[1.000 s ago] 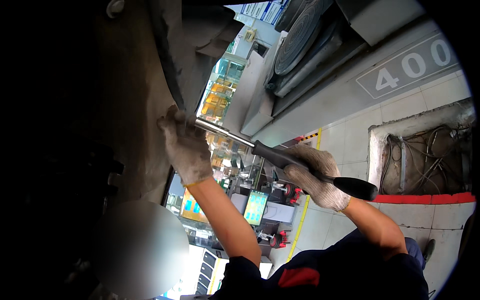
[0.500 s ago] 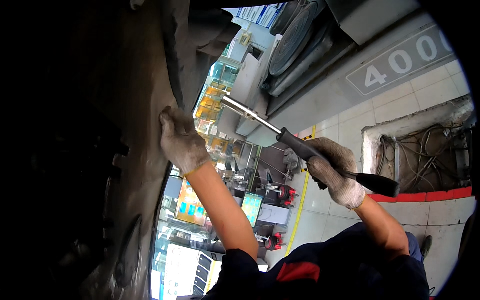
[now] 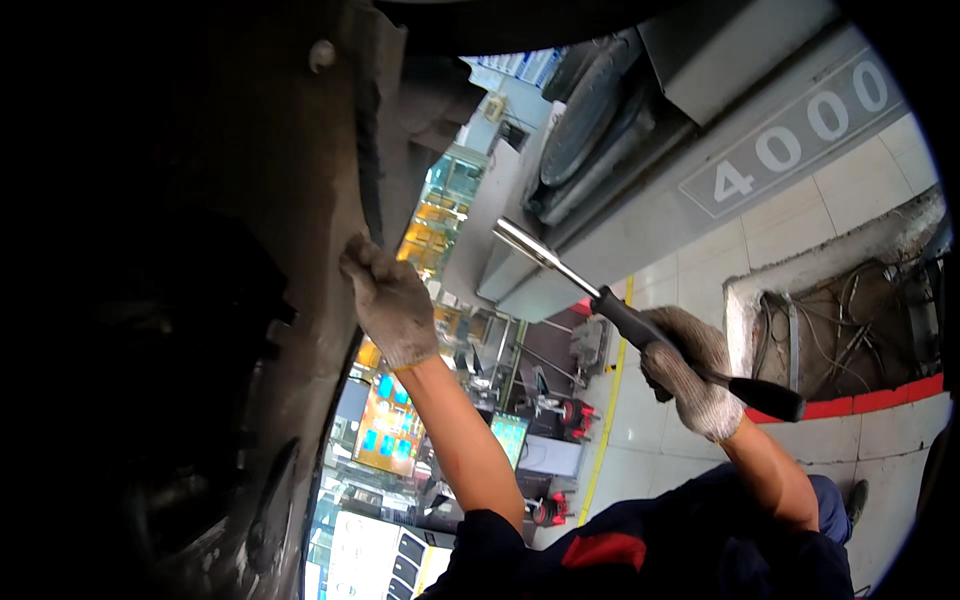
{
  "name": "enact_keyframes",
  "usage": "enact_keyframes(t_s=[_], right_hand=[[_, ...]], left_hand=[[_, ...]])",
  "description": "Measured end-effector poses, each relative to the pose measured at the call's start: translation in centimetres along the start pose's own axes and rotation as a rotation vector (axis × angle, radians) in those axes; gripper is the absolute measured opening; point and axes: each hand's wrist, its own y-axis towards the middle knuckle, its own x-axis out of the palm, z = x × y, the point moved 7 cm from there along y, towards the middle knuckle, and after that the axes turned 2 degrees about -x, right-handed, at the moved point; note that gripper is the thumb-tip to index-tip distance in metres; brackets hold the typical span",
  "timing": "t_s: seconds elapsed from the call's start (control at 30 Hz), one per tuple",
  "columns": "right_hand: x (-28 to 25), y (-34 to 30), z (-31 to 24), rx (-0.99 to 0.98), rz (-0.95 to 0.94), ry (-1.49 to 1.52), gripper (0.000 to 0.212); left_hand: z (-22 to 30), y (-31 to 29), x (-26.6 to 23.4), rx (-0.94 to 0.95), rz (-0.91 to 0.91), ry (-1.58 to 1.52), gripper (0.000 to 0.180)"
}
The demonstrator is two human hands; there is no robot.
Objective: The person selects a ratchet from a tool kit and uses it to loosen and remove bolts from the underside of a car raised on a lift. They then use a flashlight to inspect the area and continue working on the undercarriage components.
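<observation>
Tiled workshop floor (image 3: 860, 215), left hand (image 3: 388, 300) fingers seemingly pressed on dark underbody (image 3: 200, 250), right hand (image 3: 688, 370) gripping socket wrench (image 3: 640, 325)

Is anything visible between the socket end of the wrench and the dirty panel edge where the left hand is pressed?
Nothing visible does. The right hand grips the socket wrench, whose metal tip points into open air toward the dirty panel. The left hand rests on that panel's edge, off to the side of the tip.
</observation>
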Motion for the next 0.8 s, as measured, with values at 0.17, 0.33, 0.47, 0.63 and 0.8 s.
enact_keyframes(t_s=[0.17,0.33,0.47,0.63,0.8], right_hand=[[-1.0,-0.5,-1.3,-0.012,0.039,0.039,0.034],[-1.0,-1.0,-1.1,-0.053,0.024,0.010,0.028],[-2.2,-2.1,-2.1,-0.032,0.034,-0.040,0.030],[-1.5,-3.1,-1.4,0.017,0.026,0.062,0.037],[-3.5,-3.1,-2.8,0.001,0.056,0.038,0.040]], left_hand=[[0.8,0.6,0.8,0.011,-0.020,-0.042,0.030],[0.5,-1.9,2.0,0.118,0.461,0.319,0.039],[-1.4,-3.1,3.2,-0.020,0.278,0.220,0.043],[1.7,-1.9,0.7,-0.010,0.199,0.130,0.028],[0.1,-0.5,0.4,-0.006,0.301,0.122,0.026]])
